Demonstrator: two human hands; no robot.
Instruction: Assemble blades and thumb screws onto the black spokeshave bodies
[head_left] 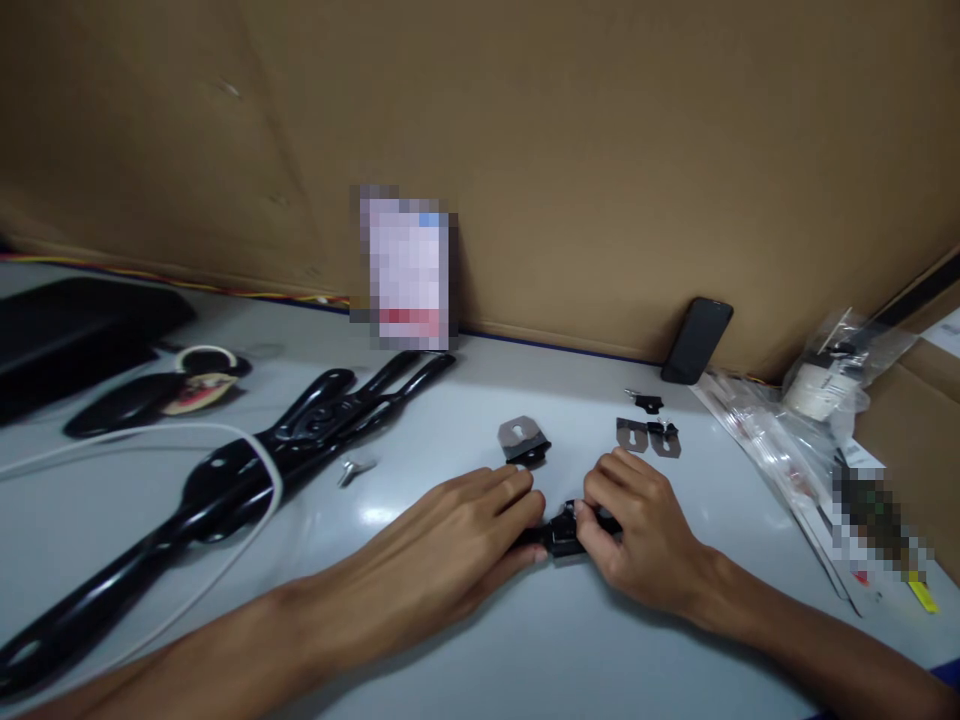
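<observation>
Black and small, the clip part (564, 532) sits low on the white table (465, 640), pinched from both sides: my left hand (457, 545) curls its fingers against one end, my right hand (645, 530) closes thumb and fingertips over the other. I judge this a fitting step (the pieces look half joined), so the next move calls for steady, squared pressure. Grey metal plates (649, 436) lie just beyond, untouched.

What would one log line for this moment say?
left hand: on black part | right hand: on black part | nearby: metal plates, phone | surface: table
</observation>
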